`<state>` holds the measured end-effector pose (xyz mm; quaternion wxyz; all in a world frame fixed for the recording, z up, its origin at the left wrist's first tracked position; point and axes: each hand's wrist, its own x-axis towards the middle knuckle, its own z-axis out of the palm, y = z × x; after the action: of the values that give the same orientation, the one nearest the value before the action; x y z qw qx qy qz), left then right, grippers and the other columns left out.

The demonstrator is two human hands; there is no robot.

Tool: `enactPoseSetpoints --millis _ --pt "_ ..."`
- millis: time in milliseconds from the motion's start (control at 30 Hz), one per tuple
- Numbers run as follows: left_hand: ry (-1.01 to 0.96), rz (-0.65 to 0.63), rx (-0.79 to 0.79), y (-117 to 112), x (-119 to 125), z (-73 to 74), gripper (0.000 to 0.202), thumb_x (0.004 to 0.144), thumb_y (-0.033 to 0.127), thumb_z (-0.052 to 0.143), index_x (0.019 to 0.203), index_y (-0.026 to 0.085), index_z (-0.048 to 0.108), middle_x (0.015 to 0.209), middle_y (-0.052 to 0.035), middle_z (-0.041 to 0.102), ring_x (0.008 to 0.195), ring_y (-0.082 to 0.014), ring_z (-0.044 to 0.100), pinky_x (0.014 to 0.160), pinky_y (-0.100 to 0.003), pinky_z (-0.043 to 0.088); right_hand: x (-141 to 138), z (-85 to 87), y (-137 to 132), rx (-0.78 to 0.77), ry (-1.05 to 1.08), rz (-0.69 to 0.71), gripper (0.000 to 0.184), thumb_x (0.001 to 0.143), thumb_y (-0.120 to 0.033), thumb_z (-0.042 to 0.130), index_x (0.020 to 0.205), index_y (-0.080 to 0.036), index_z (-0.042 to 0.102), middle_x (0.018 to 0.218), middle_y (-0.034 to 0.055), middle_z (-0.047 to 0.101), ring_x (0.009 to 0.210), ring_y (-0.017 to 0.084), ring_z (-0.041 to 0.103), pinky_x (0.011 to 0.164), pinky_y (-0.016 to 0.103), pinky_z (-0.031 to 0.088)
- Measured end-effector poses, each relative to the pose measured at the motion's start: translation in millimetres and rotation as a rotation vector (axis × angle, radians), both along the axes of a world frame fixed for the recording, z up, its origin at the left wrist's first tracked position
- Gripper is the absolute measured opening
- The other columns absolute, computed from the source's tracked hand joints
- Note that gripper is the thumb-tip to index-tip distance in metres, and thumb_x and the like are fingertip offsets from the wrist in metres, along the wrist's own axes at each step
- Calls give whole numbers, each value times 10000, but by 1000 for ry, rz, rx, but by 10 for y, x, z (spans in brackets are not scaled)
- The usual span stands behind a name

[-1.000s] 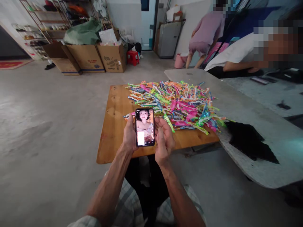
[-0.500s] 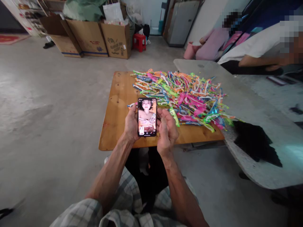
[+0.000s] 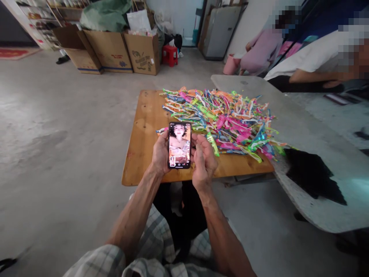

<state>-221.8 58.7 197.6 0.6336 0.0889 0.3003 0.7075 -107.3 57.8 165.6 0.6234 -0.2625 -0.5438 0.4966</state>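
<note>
A black-edged smartphone (image 3: pixel 180 145) with a lit screen is upright above the wooden table. My left hand (image 3: pixel 160 154) is closed around its left edge, thumb along the side. At the phone's right edge is my right hand (image 3: pixel 204 159), its fingers curled and fingertips against the phone's side; part of them is hidden behind it. The right thumb is bent beside the screen, not on it. Just beyond both hands spreads a heap of small colourful plastic pieces (image 3: pixel 227 121) in pink, green, orange and blue, some with white strips.
The wooden table (image 3: pixel 138 154) adjoins a grey stone-like table (image 3: pixel 311 130), where black sheet material (image 3: pixel 314 175) lies. Two people sit at the far right. Cardboard boxes (image 3: pixel 108 52), a red stool (image 3: pixel 170 55) and a pink bin (image 3: pixel 231 64) stand on the floor behind.
The whole view has shifted slightly downward in the picture. Both hands keep their places at the phone, and the pile looks the same.
</note>
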Motion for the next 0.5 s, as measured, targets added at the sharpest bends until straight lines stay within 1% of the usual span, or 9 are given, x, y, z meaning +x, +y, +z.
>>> enactPoseSetpoints --millis 133,267,500 --pt "15 -18 -23 -18 11 42 418 981 394 441 1028 90 724 857 -113 758 817 -259 740 788 -378 612 17 -4 -1 14 10 22 351 1012 -387 542 1346 -288 584 1353 87 614 1207 275 640 1046 509 533" --pt "0 -63 -7 -23 7 19 465 999 416 393 973 95 729 870 -129 757 841 -275 740 789 -401 613 26 -15 2 1 -13 18 361 1016 -394 526 1341 -249 585 1350 109 613 1214 280 629 1050 506 527" --pt "15 -38 -1 -15 45 5 470 1019 401 367 1007 98 726 884 -112 758 842 -254 737 808 -386 610 69 -34 -10 8 -9 5 386 1014 -403 519 1364 -245 560 1358 110 607 1226 285 620 1071 528 510"
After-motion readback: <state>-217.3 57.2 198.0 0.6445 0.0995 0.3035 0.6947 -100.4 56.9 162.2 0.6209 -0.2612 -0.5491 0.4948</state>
